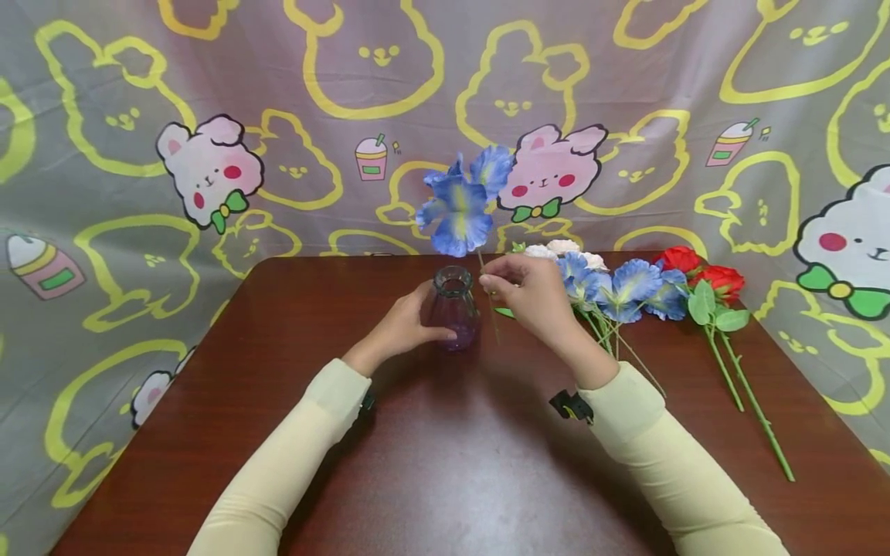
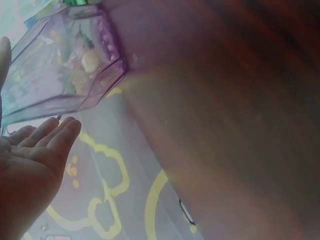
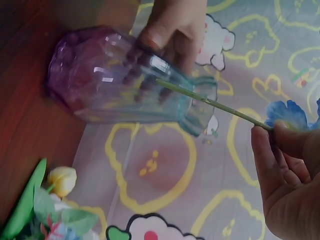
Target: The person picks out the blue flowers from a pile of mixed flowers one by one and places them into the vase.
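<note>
A glass vase (image 1: 459, 313), purple low down and clear teal at its neck, stands upright on the brown table. My left hand (image 1: 398, 330) holds it from the left, thumb on the near side and fingers behind, visible through the glass in the right wrist view. Between thumb and fingertips my right hand (image 1: 534, 297) pinches the thin green stem (image 3: 220, 106) of an artificial blue flower (image 1: 455, 210). The bloom is up above the vase mouth. In the head view the stem hangs just right of the vase, its lower end outside the glass.
Right of the vase lie more blue flowers (image 1: 629, 289) with thin stems, and white flowers (image 1: 562, 247) behind them. Two red roses (image 1: 723, 282) with long stems lie farther right. A patterned curtain (image 1: 445, 77) hangs along the table's back edge.
</note>
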`<state>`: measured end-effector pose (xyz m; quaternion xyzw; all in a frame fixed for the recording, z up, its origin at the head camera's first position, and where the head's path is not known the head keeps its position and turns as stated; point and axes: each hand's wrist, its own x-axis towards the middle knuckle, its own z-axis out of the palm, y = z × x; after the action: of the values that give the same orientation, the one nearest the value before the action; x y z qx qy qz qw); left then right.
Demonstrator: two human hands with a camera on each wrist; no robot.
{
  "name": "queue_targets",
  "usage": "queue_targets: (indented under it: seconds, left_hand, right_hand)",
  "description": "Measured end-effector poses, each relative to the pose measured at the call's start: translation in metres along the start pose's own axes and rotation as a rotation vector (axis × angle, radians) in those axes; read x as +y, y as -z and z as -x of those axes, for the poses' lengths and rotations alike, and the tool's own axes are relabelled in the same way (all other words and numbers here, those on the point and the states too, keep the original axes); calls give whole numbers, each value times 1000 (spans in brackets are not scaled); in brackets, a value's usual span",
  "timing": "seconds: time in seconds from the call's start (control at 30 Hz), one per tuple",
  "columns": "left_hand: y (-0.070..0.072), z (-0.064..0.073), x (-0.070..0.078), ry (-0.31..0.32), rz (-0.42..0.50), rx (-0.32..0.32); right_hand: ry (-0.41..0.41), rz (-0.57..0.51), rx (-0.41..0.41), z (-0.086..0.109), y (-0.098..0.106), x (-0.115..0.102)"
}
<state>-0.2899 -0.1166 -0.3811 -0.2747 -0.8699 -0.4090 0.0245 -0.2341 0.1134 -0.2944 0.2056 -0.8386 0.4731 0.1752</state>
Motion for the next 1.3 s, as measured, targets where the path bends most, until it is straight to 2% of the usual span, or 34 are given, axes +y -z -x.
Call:
queue_targets:
  seconds: [0.17,0.33,0.5,0.57,0.67,0.9,1.07,1.3]
  left_hand:
    - [13,4,7,-30,107,68]
    - [25,7,21,-132,247,175]
    - [29,8,38,-217,422,274]
    - [30,8,45,-233,495,301]
    - [30,9,57,-240,585,339]
    - [30,6,75,-212,704,420]
    - [29,8,80,-200,848,425]
    - [28,7,80,-197,939,422]
  right_hand:
    - [54,4,12,-2,-10,-4]
    - [105,-25,35,-4,-18,-9]
    - [116,-92,39,-3,-27,-13]
    - [108,-106,40,-3,-31,-14]
    - [101,-122,40,-2,-35,-16]
    - [125,-102,63,-1,-44,-16]
    - [106,-116,59,1,-48,-15]
    - [79,-151,46,3,-50,-16]
